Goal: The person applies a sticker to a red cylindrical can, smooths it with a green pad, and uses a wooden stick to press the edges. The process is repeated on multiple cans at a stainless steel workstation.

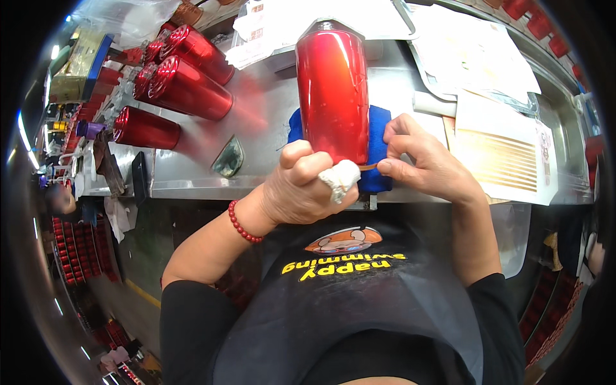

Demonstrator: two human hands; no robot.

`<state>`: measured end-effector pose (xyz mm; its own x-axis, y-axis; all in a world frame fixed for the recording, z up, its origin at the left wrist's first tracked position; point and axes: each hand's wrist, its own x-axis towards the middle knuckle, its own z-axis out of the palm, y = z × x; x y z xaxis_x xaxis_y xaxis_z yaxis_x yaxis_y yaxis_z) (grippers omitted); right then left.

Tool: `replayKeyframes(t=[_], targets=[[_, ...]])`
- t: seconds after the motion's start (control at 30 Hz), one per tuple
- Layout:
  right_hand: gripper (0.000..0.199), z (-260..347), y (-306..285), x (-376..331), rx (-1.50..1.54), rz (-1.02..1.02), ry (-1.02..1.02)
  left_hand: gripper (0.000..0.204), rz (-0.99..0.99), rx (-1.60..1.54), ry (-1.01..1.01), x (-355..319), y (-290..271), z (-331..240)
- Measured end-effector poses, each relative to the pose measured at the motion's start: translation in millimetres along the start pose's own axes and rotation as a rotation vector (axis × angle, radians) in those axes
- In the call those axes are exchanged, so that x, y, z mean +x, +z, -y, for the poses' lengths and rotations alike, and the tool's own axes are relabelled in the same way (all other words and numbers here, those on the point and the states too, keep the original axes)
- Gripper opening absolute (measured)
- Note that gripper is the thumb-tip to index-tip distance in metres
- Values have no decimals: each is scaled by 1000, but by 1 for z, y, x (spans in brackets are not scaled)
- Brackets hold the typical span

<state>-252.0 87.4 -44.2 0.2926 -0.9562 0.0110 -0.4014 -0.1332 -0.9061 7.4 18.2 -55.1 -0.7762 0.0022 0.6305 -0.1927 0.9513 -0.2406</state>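
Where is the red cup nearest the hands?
In the head view, the red cup is at upper centre, overlapping the blue cloth, its lower end between the left hand and right hand.

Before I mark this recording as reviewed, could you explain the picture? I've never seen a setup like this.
There is no machine here: a person works with two bare hands. The picture comes from the left of two wide fisheye cameras worn on the head, looking down, so straight edges bend near the rim.

On the metal worktop are a blue cloth, several red vessels at the left and a gold-striped sheet at the right.

The left hand, with a white wrapping at its fingers, is at the near end of a glossy red vessel. The right hand has its thumb at a thin golden strip by that end; how firmly either holds is unclear.
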Motion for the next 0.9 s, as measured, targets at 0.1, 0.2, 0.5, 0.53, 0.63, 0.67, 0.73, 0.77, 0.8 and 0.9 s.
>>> replayKeyframes(t=[0.1, 0.2, 0.5, 0.53, 0.63, 0.67, 0.73, 0.77, 0.8, 0.9], targets=[[31, 1, 1, 0, -5, -34, -37, 24, -8, 12, 24, 2, 1, 3], [32, 0, 0, 0, -4, -18, -35, 24, -42, 15, -11, -3, -6, 3], [29, -1, 2, -1, -21, -50, -62, 25, -62, -4, 57, 9, 3, 5], [29, -1, 1, -1, -23, -50, -69, 25, -51, 5, 22, 6, 0, 4], [32, 0, -1, -1, 23, -9, -4, 26, -26, 17, -43, -4, -6, -2], [31, 0, 0, -1, 12, -16, -20, 26, -29, -1, -30, -4, -6, -2], [29, 0, -1, -1, -8, -28, -54, 27, -35, -37, -3, 0, -2, 0], [30, 0, -2, -1, -6, -11, -38, 27, -15, -43, -1, 2, -1, 0], [31, 1, -5, -2, -4, 6, -22, 28, -10, -41, 13, 4, 1, 0], [31, 1, -4, -2, 32, 7, -19, 26, -46, -23, 23, 6, 3, 2]])
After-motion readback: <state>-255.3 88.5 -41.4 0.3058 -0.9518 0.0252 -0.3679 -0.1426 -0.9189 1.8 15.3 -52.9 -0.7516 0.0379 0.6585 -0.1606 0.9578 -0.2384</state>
